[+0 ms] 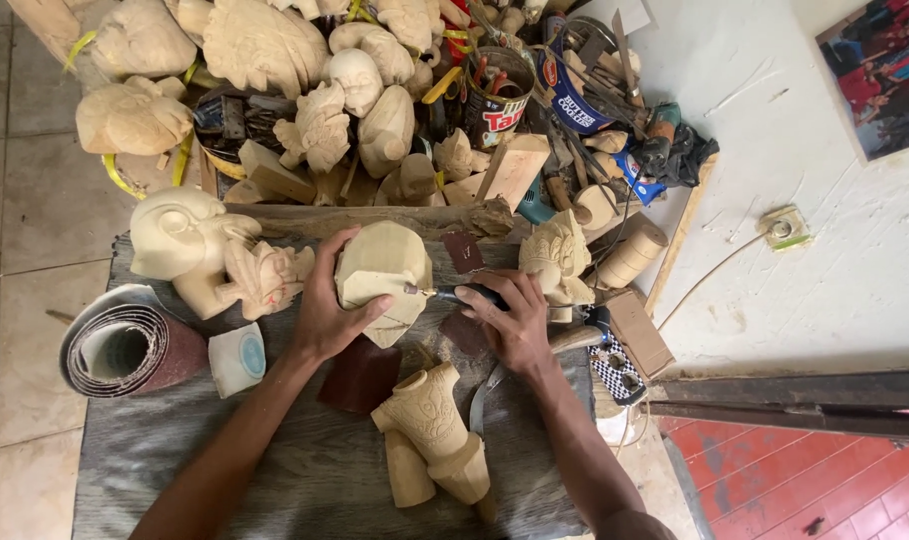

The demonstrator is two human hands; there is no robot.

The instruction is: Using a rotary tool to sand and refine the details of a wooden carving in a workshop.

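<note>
A pale wooden carving is gripped at the middle of the grey bench by the left hand, fingers wrapped around it. A slim rotary tool is pinched in the right hand, its tip touching the carving's right side.

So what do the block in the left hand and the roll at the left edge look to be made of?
The block under the left hand looks like pale, unfinished wood: matte cream faces with flat cut facets and no gloss or paint. The roll appears to be sandpaper: a reddish-brown gritty outer face, a pale backing inside and coiled layers at its end. The right hand holds a slim tool to the block.
</note>
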